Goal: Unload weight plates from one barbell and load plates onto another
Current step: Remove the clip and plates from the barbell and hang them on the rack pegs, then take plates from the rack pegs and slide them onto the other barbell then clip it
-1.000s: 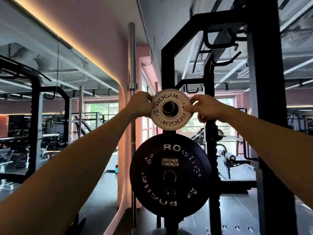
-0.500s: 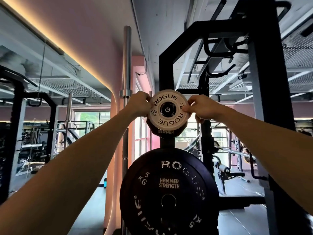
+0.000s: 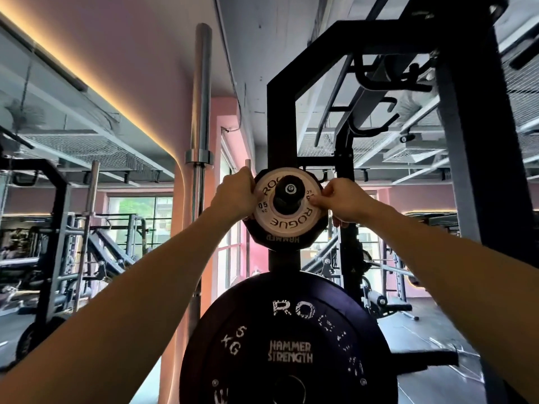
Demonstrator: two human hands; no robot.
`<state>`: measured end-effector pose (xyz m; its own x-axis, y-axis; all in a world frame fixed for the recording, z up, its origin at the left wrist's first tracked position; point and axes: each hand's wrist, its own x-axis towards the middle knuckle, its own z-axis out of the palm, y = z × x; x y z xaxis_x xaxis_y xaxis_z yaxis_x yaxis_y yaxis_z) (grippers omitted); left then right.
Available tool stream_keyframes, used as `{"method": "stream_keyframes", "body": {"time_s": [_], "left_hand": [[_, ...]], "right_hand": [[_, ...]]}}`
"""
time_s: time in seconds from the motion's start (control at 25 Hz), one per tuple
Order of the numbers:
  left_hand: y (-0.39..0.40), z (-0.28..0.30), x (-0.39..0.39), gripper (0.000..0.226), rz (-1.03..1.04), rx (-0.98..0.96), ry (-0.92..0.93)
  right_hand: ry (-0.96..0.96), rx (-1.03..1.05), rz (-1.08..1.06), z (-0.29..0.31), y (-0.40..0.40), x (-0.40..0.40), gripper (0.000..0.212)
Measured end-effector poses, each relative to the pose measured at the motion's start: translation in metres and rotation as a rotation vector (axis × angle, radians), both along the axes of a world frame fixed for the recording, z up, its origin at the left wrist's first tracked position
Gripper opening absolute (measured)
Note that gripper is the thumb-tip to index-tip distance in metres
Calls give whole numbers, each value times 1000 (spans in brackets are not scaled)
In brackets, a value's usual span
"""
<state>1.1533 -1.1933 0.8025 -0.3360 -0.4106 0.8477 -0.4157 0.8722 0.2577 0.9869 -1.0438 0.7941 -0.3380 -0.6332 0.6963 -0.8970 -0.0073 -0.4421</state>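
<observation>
A small white Rogue 0.5 kg plate (image 3: 287, 221) sits on the black storage peg (image 3: 289, 190) of the rack upright, the peg's end sticking out through its hole. Behind it hangs a slightly larger black plate (image 3: 284, 240). My left hand (image 3: 234, 195) grips the white plate's left edge and my right hand (image 3: 339, 201) pinches its right edge. Below, a big black 5 kg Rogue bumper plate (image 3: 288, 342) hangs on a lower peg.
A chrome barbell (image 3: 200, 118) stands upright just left of the rack, close to my left hand. The black rack upright (image 3: 281, 112) and a thick black post (image 3: 478, 170) frame the right side. More racks and benches fill the gym floor on the left.
The white plate has slid back onto the peg, whose end now pokes out through the hole. Both hands stay on its edges, and the view has moved closer.
</observation>
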Motion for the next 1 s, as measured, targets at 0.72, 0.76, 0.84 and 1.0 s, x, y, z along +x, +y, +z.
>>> {"method": "stream_keyframes", "body": {"time_s": [0.72, 0.76, 0.84, 1.0], "left_hand": [[-14, -45, -19, 40, 15, -15, -226], [-10, -58, -17, 48, 2, 9, -270], [4, -87, -20, 54, -20, 50, -273], [45, -144, -54, 52, -173, 171, -393]], "right_hand": [[50, 6, -243, -45, -35, -22, 35], [54, 39, -258, -55, -27, -22, 36], [42, 114, -270, -77, -10, -25, 38], [20, 263, -341, -135, 40, -35, 48]]}}
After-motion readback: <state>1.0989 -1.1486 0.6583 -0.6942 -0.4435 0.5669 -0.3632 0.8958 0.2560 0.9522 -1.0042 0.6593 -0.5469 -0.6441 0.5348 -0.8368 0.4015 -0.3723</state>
